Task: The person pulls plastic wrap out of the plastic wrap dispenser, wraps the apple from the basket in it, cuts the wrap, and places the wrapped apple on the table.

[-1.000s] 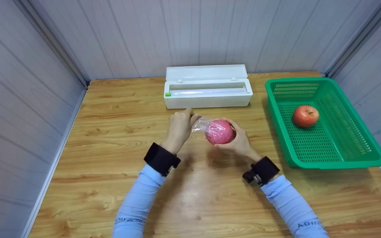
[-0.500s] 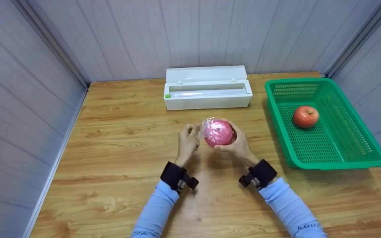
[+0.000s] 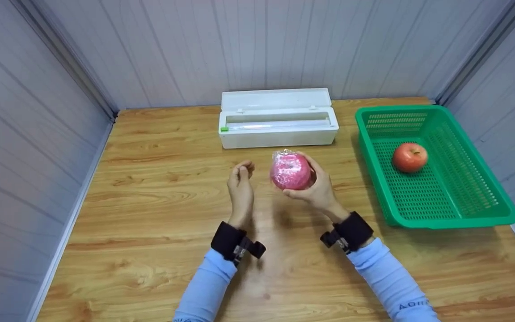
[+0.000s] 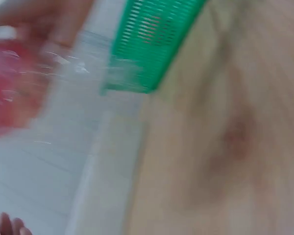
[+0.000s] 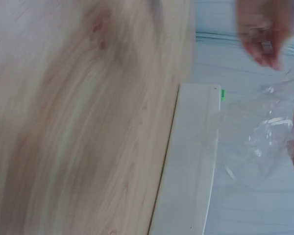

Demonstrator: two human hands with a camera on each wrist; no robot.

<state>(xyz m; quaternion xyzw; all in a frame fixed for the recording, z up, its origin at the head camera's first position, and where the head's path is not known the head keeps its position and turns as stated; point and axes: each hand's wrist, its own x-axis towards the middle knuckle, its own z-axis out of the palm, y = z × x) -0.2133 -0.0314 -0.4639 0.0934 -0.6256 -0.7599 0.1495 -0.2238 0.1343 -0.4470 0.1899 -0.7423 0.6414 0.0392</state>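
My right hand point(image 3: 321, 191) grips a pinkish-red apple point(image 3: 290, 171) above the table, thumb on its near side and fingers round its far right. Clear plastic wrap covers the fruit and bunches up at its upper left. In the right wrist view a loose, crinkled flap of the plastic wrap point(image 5: 257, 137) sticks out from the apple. My left hand point(image 3: 241, 188) is held to the left, apart from the fruit, with its fingers loosely bent and nothing in them. Blurred in the left wrist view, the apple point(image 4: 12, 93) shows under the right hand's fingers.
Behind the hands stands a white cling film box point(image 3: 280, 137), lid up, with a roll inside and a green slider at its left end. On the right, a green basket point(image 3: 458, 222) holds another red apple point(image 3: 410, 157). Panelled walls enclose the wooden table point(image 3: 150, 214).
The left hand pulled the wrap out to the left, came back close to the apple, then let go and moved left. The right hand has lifted the apple slightly, and the film now lies closer round it.
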